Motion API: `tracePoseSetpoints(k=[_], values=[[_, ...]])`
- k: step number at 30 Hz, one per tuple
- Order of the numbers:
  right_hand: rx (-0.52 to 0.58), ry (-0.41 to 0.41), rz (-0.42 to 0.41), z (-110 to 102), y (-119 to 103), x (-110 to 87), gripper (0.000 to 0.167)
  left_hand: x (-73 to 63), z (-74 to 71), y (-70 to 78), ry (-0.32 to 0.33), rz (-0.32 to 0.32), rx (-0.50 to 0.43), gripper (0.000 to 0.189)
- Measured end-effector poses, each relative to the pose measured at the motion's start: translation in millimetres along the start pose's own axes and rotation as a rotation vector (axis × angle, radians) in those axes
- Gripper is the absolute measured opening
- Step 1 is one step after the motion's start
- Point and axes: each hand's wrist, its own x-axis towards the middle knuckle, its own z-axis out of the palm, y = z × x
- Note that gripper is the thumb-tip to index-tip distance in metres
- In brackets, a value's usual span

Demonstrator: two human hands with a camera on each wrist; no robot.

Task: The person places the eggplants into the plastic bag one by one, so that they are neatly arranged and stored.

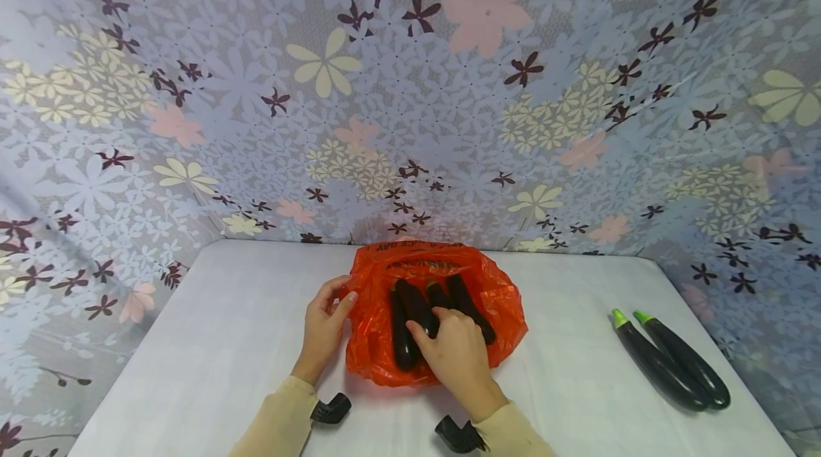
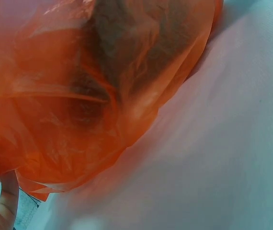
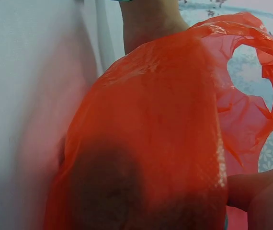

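A red plastic bag lies with its mouth spread, several dark eggplants inside. My left hand pinches the bag's left rim; in the left wrist view its fingers show at the edge of the film. Reaching into the mouth from the front, my right hand grips one eggplant, thumb on its left side and fingers on its right. Another eggplant lies just left of the thumb. In the right wrist view the bag wall hides most of the contents.
Two eggplants with green stems lie side by side at the right of the white-covered table. A flower-patterned cloth rises behind the table and along its sides. Black wrist mounts sit below both hands.
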Motion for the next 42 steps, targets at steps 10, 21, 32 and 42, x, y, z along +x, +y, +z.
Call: tracePoseSetpoints(k=[10,21,32,42], values=[[-0.013,-0.022,0.016,2.8,-2.6,-0.4,0.056,-0.3,-0.3,1.1,-0.003,-0.008,-0.006,0.03],[0.009,-0.021,0.021,4.7,0.4,-2.4,0.064,-0.5,0.5,0.5,-0.005,0.007,-0.011,0.032],[0.045,0.032,-0.006,-7.2,0.6,-6.1,0.057,2.5,1.6,-12.7,0.008,0.005,0.0,0.031],[0.153,0.018,-0.008,-34.7,-0.8,-15.7,0.049,7.0,1.4,-37.3,0.022,0.026,-0.037,0.029]])
